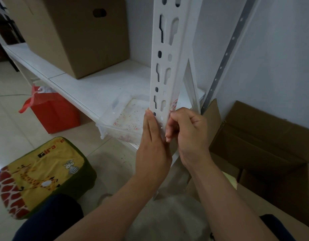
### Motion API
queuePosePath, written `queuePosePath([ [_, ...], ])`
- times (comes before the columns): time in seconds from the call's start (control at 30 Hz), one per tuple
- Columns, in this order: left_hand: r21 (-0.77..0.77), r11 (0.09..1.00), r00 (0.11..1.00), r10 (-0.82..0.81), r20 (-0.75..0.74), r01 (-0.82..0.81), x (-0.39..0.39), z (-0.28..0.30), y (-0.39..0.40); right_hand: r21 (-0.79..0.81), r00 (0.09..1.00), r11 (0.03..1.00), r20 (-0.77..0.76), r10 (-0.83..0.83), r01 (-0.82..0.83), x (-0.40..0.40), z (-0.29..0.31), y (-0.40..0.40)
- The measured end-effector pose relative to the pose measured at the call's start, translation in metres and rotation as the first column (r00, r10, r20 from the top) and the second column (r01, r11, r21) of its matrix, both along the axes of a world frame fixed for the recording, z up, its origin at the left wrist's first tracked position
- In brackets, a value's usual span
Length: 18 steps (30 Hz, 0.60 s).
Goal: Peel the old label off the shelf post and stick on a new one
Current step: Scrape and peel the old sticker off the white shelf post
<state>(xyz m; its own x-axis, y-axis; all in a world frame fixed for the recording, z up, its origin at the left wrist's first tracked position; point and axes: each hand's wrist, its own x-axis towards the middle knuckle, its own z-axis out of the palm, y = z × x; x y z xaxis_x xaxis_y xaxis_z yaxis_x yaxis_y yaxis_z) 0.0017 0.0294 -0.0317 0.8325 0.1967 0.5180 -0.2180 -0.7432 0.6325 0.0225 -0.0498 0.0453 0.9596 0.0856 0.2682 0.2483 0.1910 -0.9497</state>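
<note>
The post (165,66) is white painted metal, an angle section punched with keyhole slots and round holes, and its long axis runs upright past the shelf's (91,91) front right corner. The label (174,103), a small pale sticker with red marks, sits on the post's right face, just above the right hand (186,134) and on that hand's side of the post. That makes the right hand the nearer one for peeling. Its fingers (169,131) are curled in against the post's front edge just below the label; whether they already pinch a corner of it is hidden. The left hand (152,145) lies flat along the post's left face, fingers straight and together, bracing it. A clear plastic tray (122,119) speckled with paint overhangs the shelf's front edge just left of the post. No new label shows.
</note>
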Motion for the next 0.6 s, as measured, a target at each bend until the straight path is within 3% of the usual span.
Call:
queuePosePath([
  [0.4, 0.060, 0.998, 0.999, 0.037, -0.010, -0.037, 0.0005, 0.0016, 0.0007, -0.130, 0.996, 0.991, 0.093, -0.017, 0.029, -0.0035, -0.0006, -0.0016],
  [0.6, 0.128, 0.992, 0.999, 0.018, -0.038, -0.013, 0.0026, 0.0036, 0.0051, -0.371, 0.944, 0.898, 0.308, -0.120, 0.235, 0.0015, -0.0045, 0.0049],
])
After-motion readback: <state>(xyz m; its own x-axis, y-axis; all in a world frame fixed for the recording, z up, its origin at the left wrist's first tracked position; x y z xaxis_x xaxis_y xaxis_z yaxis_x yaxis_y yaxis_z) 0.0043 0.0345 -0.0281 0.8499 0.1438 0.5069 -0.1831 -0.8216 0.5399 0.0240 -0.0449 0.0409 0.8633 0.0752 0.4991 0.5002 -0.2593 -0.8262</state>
